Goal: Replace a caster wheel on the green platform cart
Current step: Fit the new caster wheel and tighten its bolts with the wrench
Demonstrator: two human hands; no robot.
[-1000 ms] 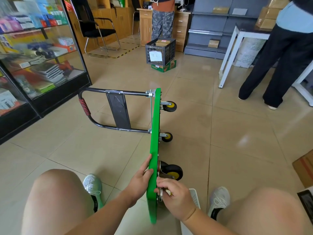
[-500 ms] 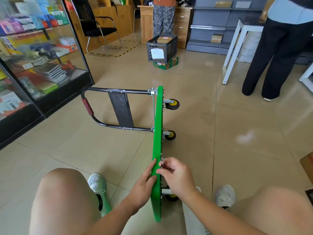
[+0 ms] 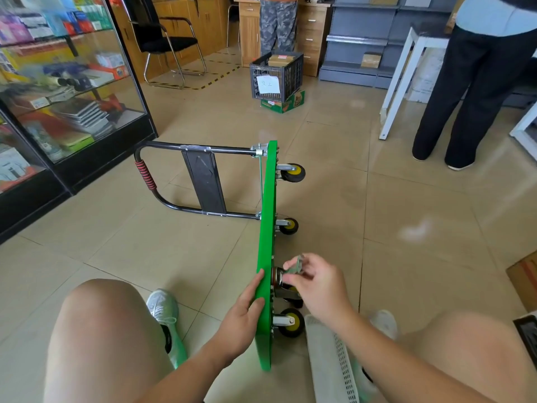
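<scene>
Had bare knees and pale shoes (image 3: 162, 305) either side of the green platform cart (image 3: 267, 228), stood on its long edge on the tiled floor, underside facing right. Saw the nearest caster (image 3: 290, 322), yellow-hubbed, low on that underside, just beside a white perforated tray (image 3: 331, 362). Laid the left hand (image 3: 241, 315) against the deck's left face, fingers fairly straight along the edge, clasping nothing. Pinched a small flat grey piece (image 3: 295, 264), too blurred to name, between thumb and fingertips of the right hand (image 3: 319, 289), just beside the underside. Found a dark caster wheel (image 3: 286, 290) right under that hand, partly hidden by it, against the deck; could not tell whether fastened. Farther along, noted the two far casters (image 3: 289, 226) and the black folding handle (image 3: 226, 149) with its red grip, stretched leftward over the floor. Beyond, took in a glass display case (image 3: 58, 82) at left, a black crate (image 3: 276, 77) on a green carton, and a person in dark trousers (image 3: 470, 97) by a white table (image 3: 398, 82).
</scene>
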